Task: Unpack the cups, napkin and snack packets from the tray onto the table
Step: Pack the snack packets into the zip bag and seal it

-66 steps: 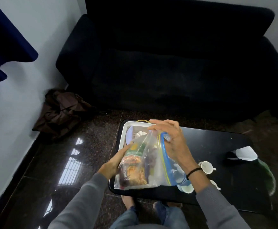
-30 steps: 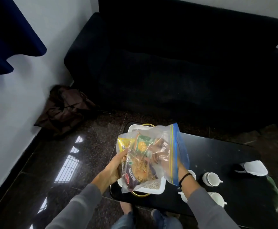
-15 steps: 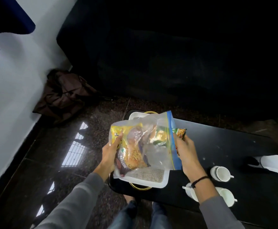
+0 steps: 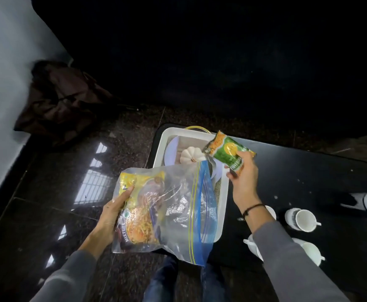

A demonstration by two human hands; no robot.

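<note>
White wall point(image 4: 1, 83) at left. Dark sofa point(image 4: 200, 62) fills the far side, dimly lit. Floor point(image 4: 36, 225): dark, polished, speckled stone tiles carrying a bright barred window reflection point(image 4: 93, 186). Brown fabric heap point(image 4: 62, 103) lies against the wall, beside the sofa. Low glossy black table point(image 4: 298, 175) stands before the sofa.

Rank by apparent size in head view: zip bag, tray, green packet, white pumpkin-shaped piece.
1. zip bag and tray: look alike; bag is nearer, so unranked.
2. green packet.
3. white pumpkin-shaped piece.

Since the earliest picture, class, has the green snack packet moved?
Yes. The green snack packet has left the zip bag: the right hand holds it clear, over the white tray's far right corner.
</note>
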